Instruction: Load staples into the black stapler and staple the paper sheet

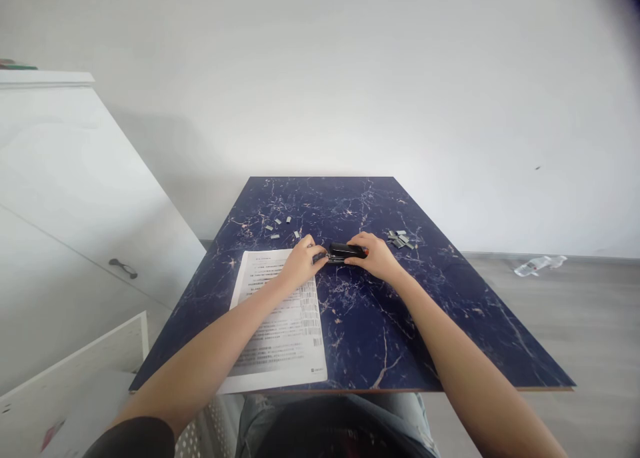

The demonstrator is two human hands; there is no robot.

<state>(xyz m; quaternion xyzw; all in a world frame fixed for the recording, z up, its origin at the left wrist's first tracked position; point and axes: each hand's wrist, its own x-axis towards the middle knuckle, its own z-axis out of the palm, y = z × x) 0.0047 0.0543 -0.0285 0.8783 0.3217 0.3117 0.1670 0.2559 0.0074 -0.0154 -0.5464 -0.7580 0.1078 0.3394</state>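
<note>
A black stapler [345, 251] lies sideways between my two hands, over the middle of the dark blue marbled table [360, 205]. My right hand [373, 255] is closed around its right end, where a bit of red shows. The fingers of my left hand [303, 261] pinch its left end, and what lies right under those fingertips is hidden. Beneath my left wrist and forearm are printed sheets of paper [280, 318], partly covered by the arm.
Several short staple strips [277, 222] are scattered beyond my left hand. A small heap of staple strips [400, 239] sits to the right of my right hand. A white cabinet [65, 198] stands at the left; clear plastic packaging [540, 265] lies on the floor at right.
</note>
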